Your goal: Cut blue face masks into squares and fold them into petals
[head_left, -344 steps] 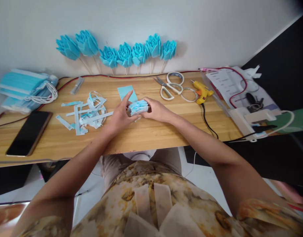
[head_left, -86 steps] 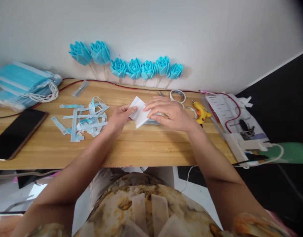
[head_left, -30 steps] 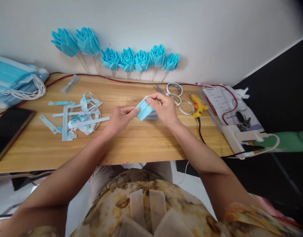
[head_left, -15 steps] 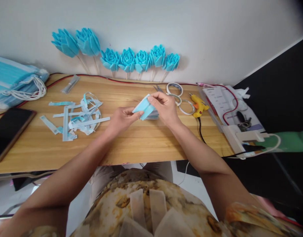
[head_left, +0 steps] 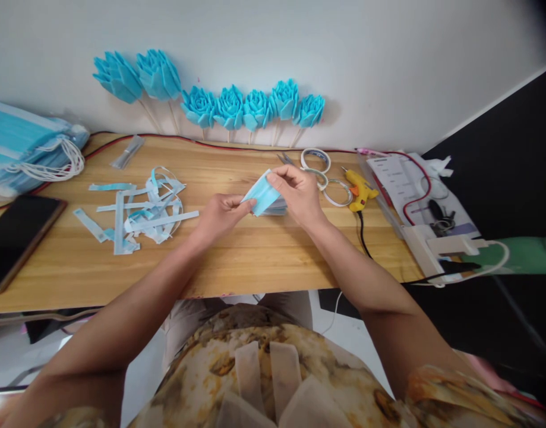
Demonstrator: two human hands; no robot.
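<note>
Behind the wood-grain tabletop [head_left: 237, 261], a pale wall [head_left: 388, 89] backs seven blue flowers [head_left: 230, 108] on thin sticks [head_left: 173, 117], spread from ten to one o'clock of the person's hands; all seven look finished. At the centre of that dial is a light-blue sheet [head_left: 262, 193], held above the tabletop and tilted: the left hand [head_left: 221, 217] pinches its lower corner between thumb and fingers, while the right hand [head_left: 299, 193] pinches its upper end. It appears trimmed but not yet shaped into a petal. Just below it, partly hidden, sits a stack of similar pieces [head_left: 278, 209], seemingly yet to be worked. Offcut strips [head_left: 152, 222] lie heaped toward nine o'clock, so some cutting seems done, whereas the pile of masks [head_left: 27, 142] farther out, between nine and ten, looks whole. Scissors [head_left: 286, 159] lie toward one o'clock and a yellow glue gun [head_left: 360, 191] at three, neither in use.
</note>
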